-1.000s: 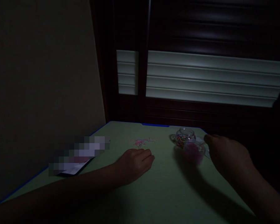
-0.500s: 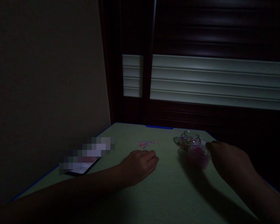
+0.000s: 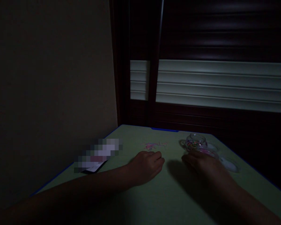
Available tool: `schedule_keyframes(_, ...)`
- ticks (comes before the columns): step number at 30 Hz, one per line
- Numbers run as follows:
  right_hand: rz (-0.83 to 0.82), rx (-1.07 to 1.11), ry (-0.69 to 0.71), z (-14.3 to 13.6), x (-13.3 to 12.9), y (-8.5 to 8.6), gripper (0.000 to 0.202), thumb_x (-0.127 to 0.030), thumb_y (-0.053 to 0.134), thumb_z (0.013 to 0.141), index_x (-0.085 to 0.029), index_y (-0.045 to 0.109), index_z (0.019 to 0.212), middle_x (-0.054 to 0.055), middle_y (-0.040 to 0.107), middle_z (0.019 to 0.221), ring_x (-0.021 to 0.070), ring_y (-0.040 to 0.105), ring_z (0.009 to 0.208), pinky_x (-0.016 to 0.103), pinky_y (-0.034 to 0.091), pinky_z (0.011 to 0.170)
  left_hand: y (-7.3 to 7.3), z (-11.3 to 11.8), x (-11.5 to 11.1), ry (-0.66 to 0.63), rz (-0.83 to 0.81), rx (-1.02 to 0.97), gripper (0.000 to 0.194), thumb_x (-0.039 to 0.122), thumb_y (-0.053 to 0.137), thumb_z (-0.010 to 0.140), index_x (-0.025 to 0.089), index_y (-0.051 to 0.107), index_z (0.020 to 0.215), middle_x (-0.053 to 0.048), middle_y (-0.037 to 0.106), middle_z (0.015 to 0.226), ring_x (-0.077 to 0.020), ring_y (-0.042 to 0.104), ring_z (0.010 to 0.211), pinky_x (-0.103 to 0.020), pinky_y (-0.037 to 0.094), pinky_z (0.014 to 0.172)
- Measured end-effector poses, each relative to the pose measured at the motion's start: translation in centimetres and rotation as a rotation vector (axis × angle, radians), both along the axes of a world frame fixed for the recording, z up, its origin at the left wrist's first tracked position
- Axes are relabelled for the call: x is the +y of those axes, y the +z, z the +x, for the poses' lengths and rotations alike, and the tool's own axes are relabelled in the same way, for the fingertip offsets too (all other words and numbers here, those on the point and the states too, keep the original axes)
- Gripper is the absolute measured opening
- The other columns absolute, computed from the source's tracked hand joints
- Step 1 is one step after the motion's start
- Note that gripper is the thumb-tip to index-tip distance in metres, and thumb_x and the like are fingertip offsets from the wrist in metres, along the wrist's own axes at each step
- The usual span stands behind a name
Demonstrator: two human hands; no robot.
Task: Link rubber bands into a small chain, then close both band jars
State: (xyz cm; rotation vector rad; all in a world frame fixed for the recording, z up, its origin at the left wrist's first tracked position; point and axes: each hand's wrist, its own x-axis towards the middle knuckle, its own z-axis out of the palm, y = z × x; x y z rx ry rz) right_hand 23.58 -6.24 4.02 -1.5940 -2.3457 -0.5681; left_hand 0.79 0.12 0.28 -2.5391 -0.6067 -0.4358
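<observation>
Jar of clear, rounded glass or plastic with pink contents (image 3: pixel 207 151): just behind the right hand (image 3: pixel 201 162), partly hidden by it; probably light, stiff and smooth enough to slip, fragile if glass; best hold likely around the body, below the rim. Right hand: fingers bent together, whether grasping anything cannot be told. Clear rounded jar with multicoloured small pieces (image 3: pixel 194 143): upright, just beyond the pink one. Clear round disc, perhaps a lid (image 3: pixel 229 164): right of the right hand. Left hand (image 3: pixel 146 165): loosely curled, contents unseen, near loose pink and purple slender pieces (image 3: pixel 152 146) on the pale green table (image 3: pixel 154 200)
</observation>
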Motion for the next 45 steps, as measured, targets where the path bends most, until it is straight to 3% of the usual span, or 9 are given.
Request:
schedule_keyframes(5, -0.101, 0.063, 0.177, -1.8, -0.1, -1.4, 0.018, -0.006, 0.046, 0.077, -0.018, 0.06, 0.075, 0.003, 0.06, 0.072, 0.0128, 0.055, 0.066, 0.023, 0.032, 0.056, -0.1, 0.1, 0.2, 0.057, -0.044, -0.02, 0.016, 0.022, 0.037, 0.09, 0.018, 0.051, 0.084, -0.001, 0.054, 0.081, -0.0126, 0.052, 0.064, -0.026, 0.039, 0.055)
schedule_keyframes(15, -0.089, 0.104, 0.177, -0.8, 0.3, -0.8, 0.021, -0.01, 0.044, 0.083, -0.017, 0.061, 0.074, 0.003, 0.06, 0.071, 0.0122, 0.054, 0.065, 0.023, 0.034, 0.059, -0.1, -0.9, 1.2, 0.183, -0.119, -0.017, 0.02, 0.02, 0.034, 0.091, 0.018, 0.054, 0.089, -0.002, 0.057, 0.087, -0.0139, 0.057, 0.074, -0.025, 0.043, 0.061)
schedule_keyframes(25, -0.068, 0.074, 0.157, -0.6, 0.1, -0.4, 0.022, -0.011, 0.043, 0.084, -0.018, 0.064, 0.079, 0.005, 0.063, 0.076, 0.0145, 0.059, 0.072, 0.024, 0.038, 0.063, 0.0, -2.7, 3.5, 0.449, -0.166, -0.14, 0.024, 0.018, 0.033, 0.091, 0.016, 0.056, 0.095, -0.006, 0.057, 0.09, -0.0175, 0.059, 0.073, -0.028, 0.044, 0.061)
schedule_keyframes(35, -0.061, 0.059, 0.156, -0.6, 0.2, -0.5, 0.022, -0.012, 0.044, 0.084, -0.018, 0.063, 0.077, 0.003, 0.062, 0.073, 0.0126, 0.056, 0.067, 0.023, 0.035, 0.059, -0.6, -2.1, 3.4, 0.376, -0.176, -0.181, 0.026, 0.03, 0.037, 0.091, 0.017, 0.059, 0.091, -0.004, 0.058, 0.091, -0.0157, 0.059, 0.076, -0.027, 0.044, 0.064)
schedule_keyframes(45, -0.045, 0.049, 0.171, -0.6, 0.2, -0.7, 0.019, -0.011, 0.045, 0.082, -0.018, 0.062, 0.077, 0.003, 0.061, 0.073, 0.0125, 0.055, 0.065, 0.024, 0.031, 0.057, -1.0, -1.8, 4.0, 0.401, -0.245, -0.195, 0.024, 0.026, 0.04, 0.09, 0.017, 0.062, 0.084, -0.004, 0.058, 0.086, -0.0155, 0.059, 0.074, -0.026, 0.043, 0.064)
